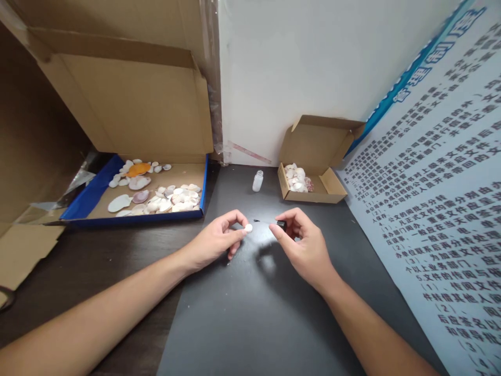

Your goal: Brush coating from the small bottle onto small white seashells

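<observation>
Between thumb and fingertips, my left hand pinches a small white shell. Facing it on the right, my right hand grips a black cap. A thin, pale stem runs from the cap toward the shell and ends in small dark bristles, just short of the shell. Both hands are above the dark grey mat. Behind them a small clear glass bottle with whitish contents stands upright, with no cap on it.
At the left, an open blue-edged cardboard box holds many shells and an orange one. A smaller open cardboard box with whitish shells sits back right. A white wall rises behind; a printed board stands right.
</observation>
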